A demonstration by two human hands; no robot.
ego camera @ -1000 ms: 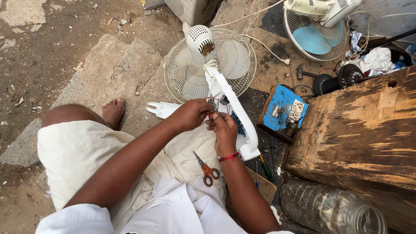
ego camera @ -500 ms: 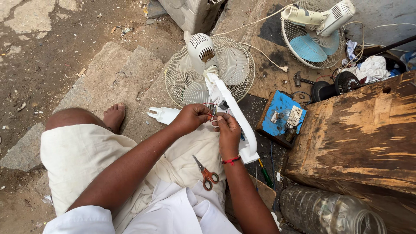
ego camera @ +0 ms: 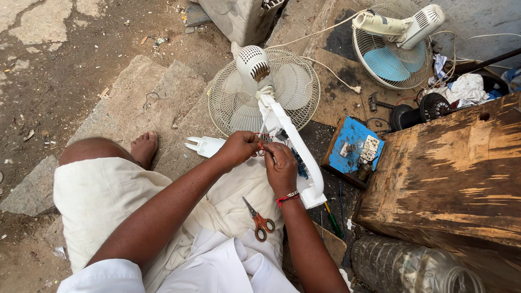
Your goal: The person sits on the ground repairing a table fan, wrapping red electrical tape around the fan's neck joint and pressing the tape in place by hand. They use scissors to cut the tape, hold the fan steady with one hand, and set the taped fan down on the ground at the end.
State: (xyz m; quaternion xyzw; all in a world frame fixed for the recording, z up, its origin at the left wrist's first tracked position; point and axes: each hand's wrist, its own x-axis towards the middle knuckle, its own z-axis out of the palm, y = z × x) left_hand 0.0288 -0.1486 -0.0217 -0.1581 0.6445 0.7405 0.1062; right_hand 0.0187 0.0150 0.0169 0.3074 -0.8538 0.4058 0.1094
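Observation:
A white table fan lies face down on the ground, its wire cage far from me and its opened white stand reaching toward my lap. My left hand and my right hand meet over the open stand, both pinching thin red wires that come out of it. My right wrist wears a red band. Orange-handled scissors lie on my lap just below my right wrist. A white cover piece lies on the ground left of my left hand.
A blue board with a white switch and socket sits right of the stand. A rough wooden block fills the right side, a clear plastic bottle below it. A second fan with blue blades lies at top right, beside rags and dark motor parts.
Both hands stay at the wires on the open stand, with only small finger shifts. The camera view has drifted slightly.

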